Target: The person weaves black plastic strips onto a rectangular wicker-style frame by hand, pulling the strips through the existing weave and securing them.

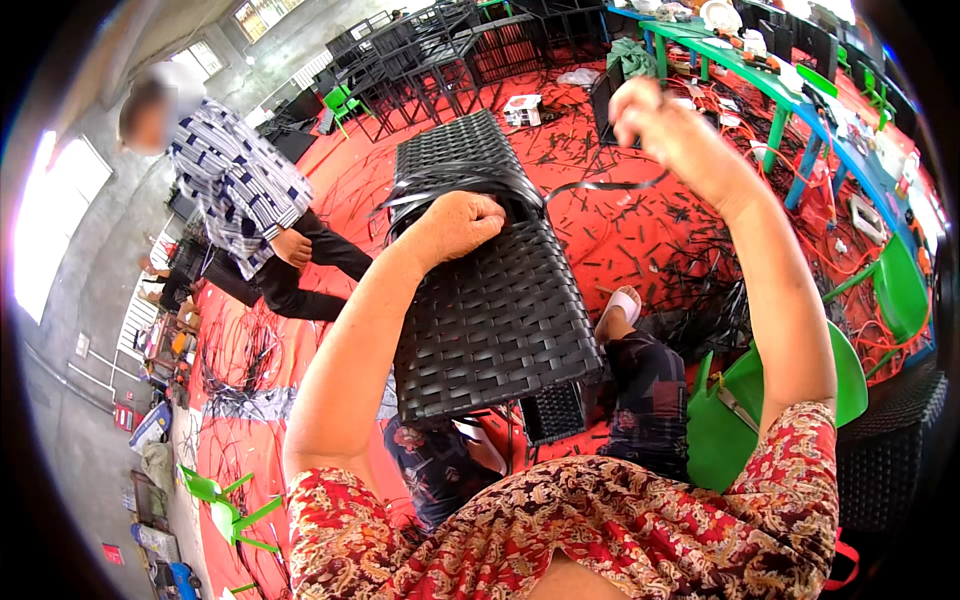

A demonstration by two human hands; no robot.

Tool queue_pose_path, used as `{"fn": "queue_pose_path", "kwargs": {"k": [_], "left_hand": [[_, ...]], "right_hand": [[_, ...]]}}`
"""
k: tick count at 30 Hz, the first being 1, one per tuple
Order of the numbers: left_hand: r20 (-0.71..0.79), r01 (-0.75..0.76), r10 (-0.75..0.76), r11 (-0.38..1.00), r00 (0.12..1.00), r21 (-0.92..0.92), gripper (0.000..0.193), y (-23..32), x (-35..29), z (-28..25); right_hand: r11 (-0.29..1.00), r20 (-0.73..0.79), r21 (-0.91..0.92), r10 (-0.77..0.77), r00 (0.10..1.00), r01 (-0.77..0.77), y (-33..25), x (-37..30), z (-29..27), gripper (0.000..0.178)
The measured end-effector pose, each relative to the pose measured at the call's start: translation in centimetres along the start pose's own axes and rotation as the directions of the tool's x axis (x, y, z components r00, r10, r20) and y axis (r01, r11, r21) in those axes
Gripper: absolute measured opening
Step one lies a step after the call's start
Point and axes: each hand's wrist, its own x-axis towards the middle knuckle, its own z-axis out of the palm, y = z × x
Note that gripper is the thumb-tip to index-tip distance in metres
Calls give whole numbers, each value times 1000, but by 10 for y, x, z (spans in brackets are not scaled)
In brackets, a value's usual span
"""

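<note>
A long black woven wicker piece (495, 320), made of flat glossy strips, stretches away from me over my lap. My left hand (462, 222) rests on it with curled fingers, at a dark gap in the weave; what the fingers hold is hidden. Loose black plastic strips (465, 180) cross the piece just beyond that hand. One strip (605, 186) runs out to the right from the gap, its far end near my right wrist. My right hand (645, 118), raised off to the right, is blurred by motion, so its grip is unclear.
A person (235, 190) in a patterned shirt stands at the left. Cut strips litter the red floor covering (590, 240). A green chair (735, 430) is by my right side, and a green-edged workbench (740, 60) runs along the right. Black frames (400, 65) stand at the back.
</note>
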Motion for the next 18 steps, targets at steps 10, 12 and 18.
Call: {"fn": "queue_pose_path", "kwargs": {"k": [10, 12, 18], "left_hand": [[46, 146, -142, 861, 989, -486, 20, -7, -6, 9], [37, 157, -162, 829, 986, -536, 21, -4, -6, 10], [36, 159, -172, 787, 984, -596, 26, -3, -6, 12]], "right_hand": [[425, 290, -880, 123, 949, 214, -1, 0, 68, 20], [377, 296, -888, 32, 955, 263, 9, 5, 66, 18], [214, 198, -962, 120, 973, 170, 12, 10, 37, 14]]}}
